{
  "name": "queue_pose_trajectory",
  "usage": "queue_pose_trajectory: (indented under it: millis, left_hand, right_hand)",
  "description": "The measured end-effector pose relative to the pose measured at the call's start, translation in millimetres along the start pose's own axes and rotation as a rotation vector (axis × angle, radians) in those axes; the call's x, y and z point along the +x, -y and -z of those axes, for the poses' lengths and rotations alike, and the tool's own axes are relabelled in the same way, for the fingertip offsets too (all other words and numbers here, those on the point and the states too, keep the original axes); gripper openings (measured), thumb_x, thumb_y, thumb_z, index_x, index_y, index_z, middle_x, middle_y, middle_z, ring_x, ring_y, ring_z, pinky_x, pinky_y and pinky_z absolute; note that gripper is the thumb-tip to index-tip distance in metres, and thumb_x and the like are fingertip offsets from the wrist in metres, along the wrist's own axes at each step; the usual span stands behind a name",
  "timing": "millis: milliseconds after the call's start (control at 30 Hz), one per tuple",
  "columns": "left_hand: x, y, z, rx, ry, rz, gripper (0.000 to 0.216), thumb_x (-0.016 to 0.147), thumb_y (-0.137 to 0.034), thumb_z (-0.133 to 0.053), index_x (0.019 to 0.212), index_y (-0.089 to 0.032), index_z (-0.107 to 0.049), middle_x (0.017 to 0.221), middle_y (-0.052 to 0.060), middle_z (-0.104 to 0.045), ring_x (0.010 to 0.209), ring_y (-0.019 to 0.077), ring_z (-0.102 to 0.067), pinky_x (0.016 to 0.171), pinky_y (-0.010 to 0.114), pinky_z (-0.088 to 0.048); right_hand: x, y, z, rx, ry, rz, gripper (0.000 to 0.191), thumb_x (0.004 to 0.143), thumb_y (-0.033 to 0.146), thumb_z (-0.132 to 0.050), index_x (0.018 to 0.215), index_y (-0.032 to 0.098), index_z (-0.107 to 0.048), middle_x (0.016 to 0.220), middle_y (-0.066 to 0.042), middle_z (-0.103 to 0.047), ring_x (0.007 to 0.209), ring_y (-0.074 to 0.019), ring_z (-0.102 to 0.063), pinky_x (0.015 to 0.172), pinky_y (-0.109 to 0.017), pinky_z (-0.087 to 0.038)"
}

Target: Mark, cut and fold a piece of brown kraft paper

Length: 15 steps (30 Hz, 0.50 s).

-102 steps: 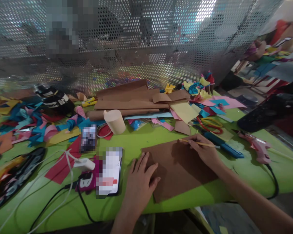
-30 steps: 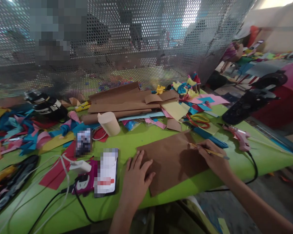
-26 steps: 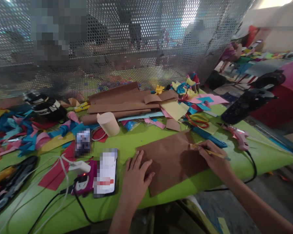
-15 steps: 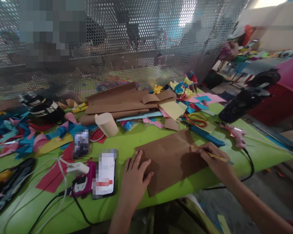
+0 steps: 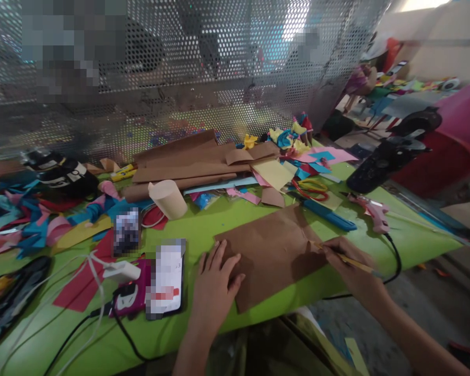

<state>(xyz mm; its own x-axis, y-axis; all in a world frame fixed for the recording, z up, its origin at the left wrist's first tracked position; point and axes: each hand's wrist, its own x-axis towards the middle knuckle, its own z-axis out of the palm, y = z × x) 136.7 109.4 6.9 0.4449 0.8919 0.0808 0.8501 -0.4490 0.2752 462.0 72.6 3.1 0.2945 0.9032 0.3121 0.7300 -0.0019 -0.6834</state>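
Note:
A sheet of brown paper [image 5: 266,261] lies flat at the near edge of the green table. My left hand [image 5: 217,277] rests on its left side, fingers spread. In my right hand [image 5: 347,261] is a yellow pencil [image 5: 354,262], gripped near its tip, which points at the right part of the sheet. Any line under the tip is too faint to make out. Just beyond the sheet lies a blue utility knife [image 5: 329,215], with a pink glue gun [image 5: 377,215] to its right.
A phone [image 5: 167,277] and a purple power adapter [image 5: 135,297] with cables lie left of my left hand. Behind stand a cream paper roll [image 5: 170,199] and stacked brown paper [image 5: 188,164]. A dark bottle [image 5: 384,164] stands at the right edge, before a perforated metal panel [image 5: 235,78].
My right hand and the pencil tip have shifted slightly right and nearer to me over the sheet. My left hand stays on the paper. The whole view has moved a little.

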Motion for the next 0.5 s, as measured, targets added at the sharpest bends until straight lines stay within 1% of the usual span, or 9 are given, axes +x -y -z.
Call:
queue_pose_trajectory:
  millis: [133, 267, 500]
  left_hand:
    - [0, 1, 1, -0.013, -0.013, -0.008, 0.034, 0.096, -0.029, -0.060, 0.130, -0.030, -0.065, 0.162, 0.008, -0.044, 0.148, 0.0318, -0.042, 0.117, 0.060, -0.040]
    - [1, 0, 2, -0.013, -0.001, 0.001, 0.034, 0.096, -0.029, -0.061, 0.129, -0.030, -0.066, 0.161, 0.008, -0.045, 0.146, 0.0327, -0.044, 0.117, 0.060, -0.039]
    - [2, -1, 2, 0.004, -0.003, 0.001, 0.034, 0.096, -0.029, -0.062, 0.129, -0.029, -0.066, 0.160, 0.010, -0.046, 0.146, 0.0336, -0.044, 0.116, 0.061, -0.040]
  right_hand:
    - [-9, -4, 3, -0.057, -0.004, 0.004, 0.017, 0.086, 0.039, -0.055, 0.077, 0.028, -0.065, 0.070, -0.001, -0.072, 0.061, -0.0210, -0.066, 0.056, -0.030, -0.049]
    - [-19, -4, 7, -0.052, 0.016, 0.005, 0.015, 0.088, 0.037, -0.056, 0.079, 0.028, -0.065, 0.075, 0.000, -0.073, 0.066, -0.0209, -0.067, 0.060, -0.030, -0.050]
    - [-33, 0, 13, -0.061, 0.043, 0.021, 0.014, 0.087, 0.035, -0.055, 0.078, 0.029, -0.064, 0.074, -0.001, -0.072, 0.063, -0.0215, -0.066, 0.057, -0.031, -0.049]
